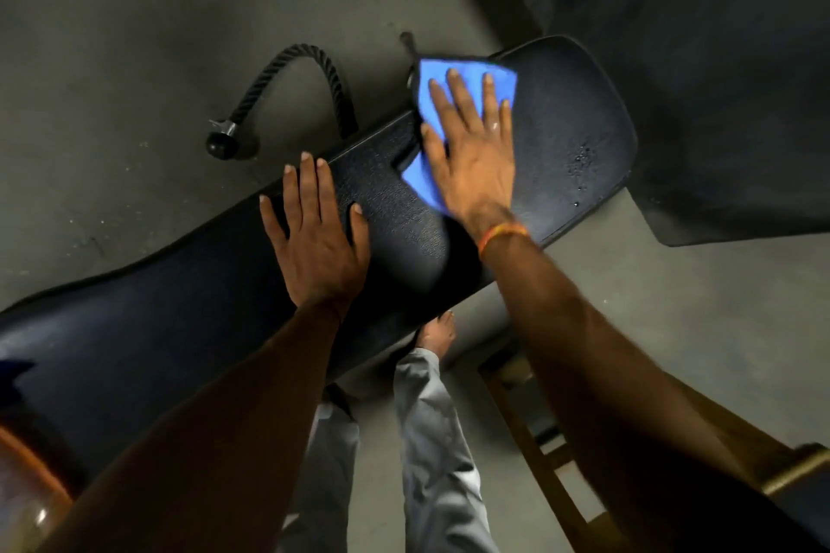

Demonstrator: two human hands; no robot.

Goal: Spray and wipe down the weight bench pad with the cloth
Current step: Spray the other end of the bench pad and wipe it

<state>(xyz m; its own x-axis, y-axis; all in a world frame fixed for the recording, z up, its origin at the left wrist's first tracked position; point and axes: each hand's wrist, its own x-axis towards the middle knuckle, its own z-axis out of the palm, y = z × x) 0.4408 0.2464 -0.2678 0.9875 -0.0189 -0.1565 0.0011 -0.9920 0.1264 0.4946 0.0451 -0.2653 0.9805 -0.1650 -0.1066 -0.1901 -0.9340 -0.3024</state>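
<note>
The black weight bench pad (188, 328) runs diagonally from lower left to upper right. A blue cloth (467, 74) lies spread on its far section, and my right hand (471, 144) presses flat on it with fingers apart. Part of the cloth is hidden under that palm. Spray droplets (584, 162) glisten on the pad to the right of the cloth. My left hand (314, 238) rests flat and empty on the pad's middle section, apart from the cloth. An amber bottle (27, 494), blurred, sits at the lower left corner on the pad's near end.
A black rope handle (287, 72) with a rubber knob lies on the concrete floor beyond the bench. A dark rubber mat (718, 81) covers the floor at upper right. My legs (431, 440) and bare foot stand beside the bench, near its metal frame (539, 440).
</note>
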